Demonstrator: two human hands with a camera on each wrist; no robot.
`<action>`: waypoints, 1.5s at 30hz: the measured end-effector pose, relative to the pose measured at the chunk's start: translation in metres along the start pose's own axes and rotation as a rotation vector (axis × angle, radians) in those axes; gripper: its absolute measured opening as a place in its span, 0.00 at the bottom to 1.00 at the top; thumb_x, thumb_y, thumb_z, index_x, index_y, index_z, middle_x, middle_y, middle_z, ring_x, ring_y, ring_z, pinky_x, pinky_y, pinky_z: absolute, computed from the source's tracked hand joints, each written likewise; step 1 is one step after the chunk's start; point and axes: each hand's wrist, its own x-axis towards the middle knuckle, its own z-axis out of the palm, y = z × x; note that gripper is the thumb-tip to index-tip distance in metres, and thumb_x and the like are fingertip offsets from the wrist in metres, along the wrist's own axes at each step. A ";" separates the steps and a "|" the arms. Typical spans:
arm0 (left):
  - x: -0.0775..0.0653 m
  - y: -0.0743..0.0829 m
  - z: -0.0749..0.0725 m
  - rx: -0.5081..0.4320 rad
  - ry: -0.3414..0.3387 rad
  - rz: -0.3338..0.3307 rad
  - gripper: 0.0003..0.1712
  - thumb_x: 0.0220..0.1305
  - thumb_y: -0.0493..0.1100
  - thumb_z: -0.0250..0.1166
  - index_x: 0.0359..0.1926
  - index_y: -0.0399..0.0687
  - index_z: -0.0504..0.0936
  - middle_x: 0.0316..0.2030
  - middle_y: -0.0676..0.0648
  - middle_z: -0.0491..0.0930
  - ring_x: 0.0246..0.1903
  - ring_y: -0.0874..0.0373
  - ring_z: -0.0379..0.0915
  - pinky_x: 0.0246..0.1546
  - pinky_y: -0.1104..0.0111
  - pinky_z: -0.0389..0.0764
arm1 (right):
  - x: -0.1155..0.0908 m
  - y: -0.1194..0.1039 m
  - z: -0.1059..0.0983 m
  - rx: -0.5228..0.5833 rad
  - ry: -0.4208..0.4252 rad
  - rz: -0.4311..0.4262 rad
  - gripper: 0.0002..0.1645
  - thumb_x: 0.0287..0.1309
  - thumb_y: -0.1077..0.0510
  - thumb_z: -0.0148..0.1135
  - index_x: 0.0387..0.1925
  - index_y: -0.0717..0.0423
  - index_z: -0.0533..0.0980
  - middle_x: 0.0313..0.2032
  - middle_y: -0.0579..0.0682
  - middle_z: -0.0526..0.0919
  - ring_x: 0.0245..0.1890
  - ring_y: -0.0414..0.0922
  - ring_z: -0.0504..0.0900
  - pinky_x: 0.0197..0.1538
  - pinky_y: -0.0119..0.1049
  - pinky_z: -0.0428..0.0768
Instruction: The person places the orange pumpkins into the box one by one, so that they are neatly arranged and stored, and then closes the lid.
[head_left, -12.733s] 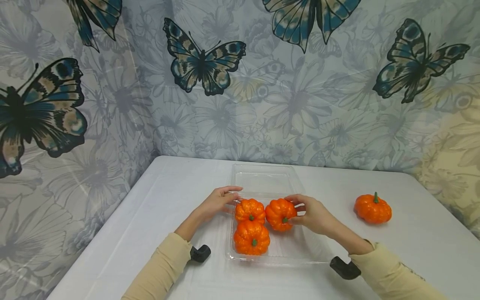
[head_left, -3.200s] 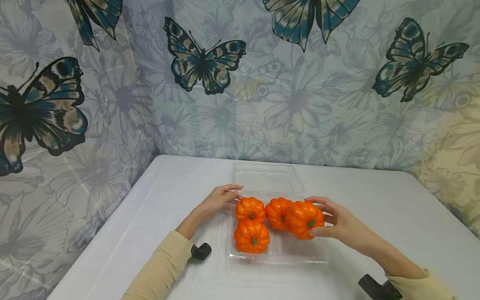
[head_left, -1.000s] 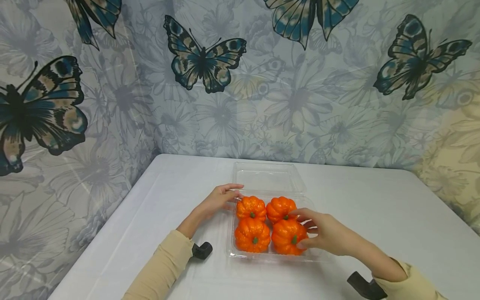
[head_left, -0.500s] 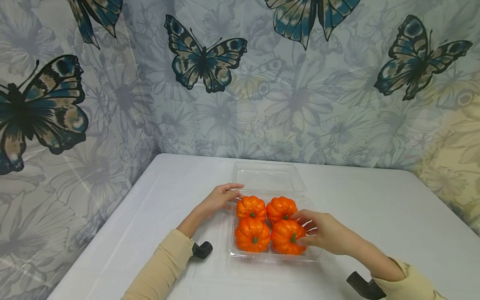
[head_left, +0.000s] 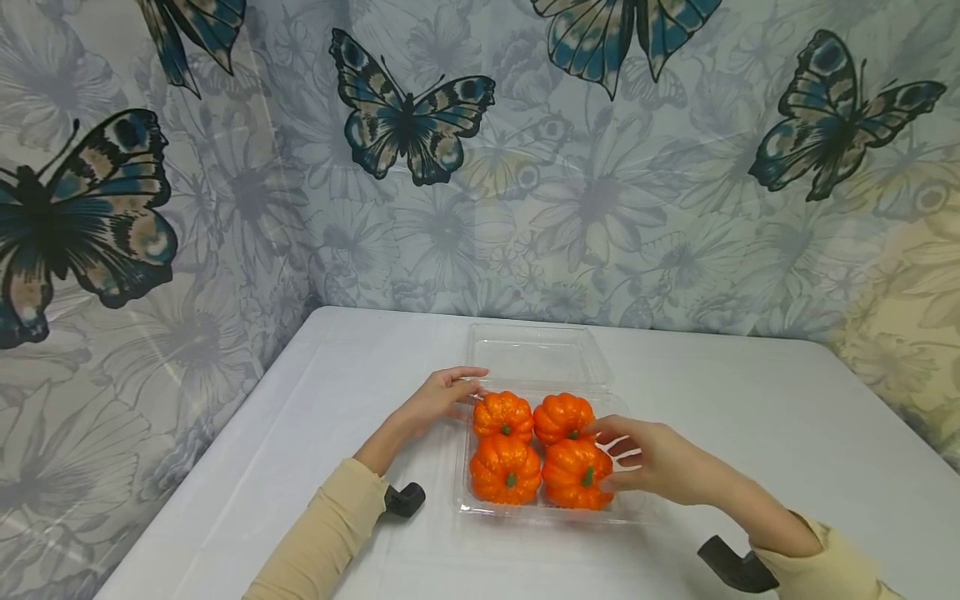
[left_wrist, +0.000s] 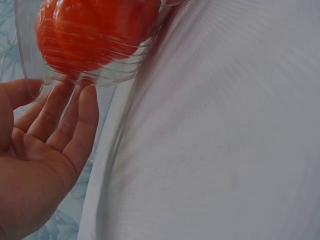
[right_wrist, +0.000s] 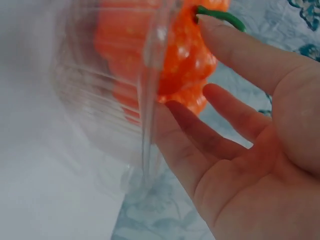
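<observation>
Several small orange pumpkins with green stems sit in two rows inside a clear plastic clamshell container [head_left: 486, 510]. My left hand [head_left: 438, 400] holds the container at its back left corner, thumb at the rim [left_wrist: 31, 92] and fingertips against the outer wall, beside the back left pumpkin [head_left: 502, 414]. My right hand [head_left: 652, 458] is spread loosely at the right side of the front right pumpkin [head_left: 573, 475]. Its thumb tip lies close to that pumpkin's stem [right_wrist: 222, 16], and the other fingers are near the container's rim. The back right pumpkin [head_left: 561, 417] and front left pumpkin [head_left: 504, 471] complete the rows.
The container's lid [head_left: 536, 354] lies folded open toward the back of the white-covered table [head_left: 360, 350]. Fabric with butterflies [head_left: 408, 125] hangs behind and at the left. A black wrist mount [head_left: 405, 500] juts from the left sleeve, another from the right.
The pumpkin from the right of the table was carried by my right hand into the container's front right spot. Since then that hand has eased slightly away from it. The left hand stays put.
</observation>
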 end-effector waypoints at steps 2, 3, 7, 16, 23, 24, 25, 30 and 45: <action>0.005 -0.007 -0.001 -0.005 -0.003 0.001 0.22 0.73 0.39 0.50 0.64 0.33 0.67 0.47 0.39 0.79 0.49 0.46 0.76 0.42 0.60 0.80 | 0.000 0.001 -0.005 0.024 0.009 0.025 0.33 0.53 0.52 0.70 0.57 0.61 0.71 0.49 0.59 0.76 0.47 0.56 0.78 0.45 0.39 0.81; 0.006 -0.009 -0.001 -0.007 -0.003 0.004 0.23 0.73 0.39 0.50 0.64 0.33 0.67 0.48 0.39 0.79 0.49 0.46 0.76 0.42 0.60 0.80 | 0.000 0.001 -0.008 0.038 0.019 0.040 0.32 0.54 0.52 0.69 0.57 0.62 0.70 0.49 0.60 0.76 0.47 0.56 0.78 0.44 0.38 0.81; 0.006 -0.011 -0.001 -0.004 0.002 0.013 0.24 0.73 0.41 0.51 0.65 0.35 0.67 0.48 0.40 0.79 0.49 0.47 0.75 0.42 0.60 0.80 | 0.000 0.008 -0.018 0.190 0.076 0.130 0.31 0.61 0.53 0.63 0.61 0.63 0.67 0.51 0.65 0.75 0.49 0.59 0.77 0.44 0.40 0.81; 0.006 -0.011 -0.001 -0.010 0.000 0.013 0.23 0.73 0.41 0.50 0.65 0.34 0.67 0.48 0.39 0.79 0.49 0.46 0.76 0.41 0.58 0.81 | 0.005 0.033 -0.034 0.600 0.174 0.214 0.35 0.72 0.51 0.46 0.70 0.67 0.51 0.55 0.61 0.70 0.55 0.55 0.74 0.51 0.46 0.77; 0.006 -0.011 -0.004 -0.025 0.013 0.004 0.26 0.73 0.40 0.52 0.67 0.37 0.64 0.48 0.38 0.80 0.48 0.47 0.76 0.41 0.59 0.81 | 0.015 0.050 -0.038 0.708 0.274 0.271 0.41 0.72 0.46 0.46 0.72 0.66 0.45 0.64 0.69 0.59 0.53 0.46 0.76 0.54 0.41 0.76; 0.006 -0.011 -0.004 -0.026 0.015 0.005 0.26 0.72 0.40 0.52 0.68 0.37 0.63 0.48 0.38 0.80 0.48 0.47 0.77 0.41 0.59 0.81 | 0.016 0.053 -0.038 0.724 0.280 0.278 0.41 0.72 0.46 0.46 0.72 0.65 0.44 0.64 0.69 0.57 0.53 0.45 0.75 0.54 0.40 0.75; 0.007 -0.011 -0.005 -0.030 0.019 0.006 0.27 0.72 0.40 0.53 0.68 0.38 0.62 0.48 0.37 0.80 0.48 0.46 0.77 0.41 0.58 0.81 | 0.017 0.056 -0.038 0.738 0.283 0.286 0.42 0.71 0.46 0.46 0.72 0.66 0.43 0.65 0.69 0.56 0.53 0.44 0.76 0.54 0.39 0.75; 0.006 -0.010 -0.006 -0.041 0.090 -0.022 0.29 0.72 0.41 0.53 0.70 0.41 0.58 0.46 0.38 0.81 0.45 0.47 0.79 0.40 0.58 0.81 | 0.023 0.070 -0.036 0.809 0.332 0.365 0.44 0.71 0.46 0.48 0.72 0.66 0.41 0.66 0.68 0.53 0.50 0.42 0.76 0.55 0.38 0.75; 0.006 -0.008 -0.007 -0.314 0.126 -0.183 0.30 0.71 0.42 0.53 0.70 0.39 0.58 0.50 0.39 0.79 0.43 0.55 0.78 0.42 0.68 0.79 | 0.037 0.093 -0.030 1.279 0.240 0.377 0.17 0.66 0.53 0.57 0.54 0.53 0.69 0.51 0.52 0.70 0.47 0.44 0.79 0.56 0.36 0.74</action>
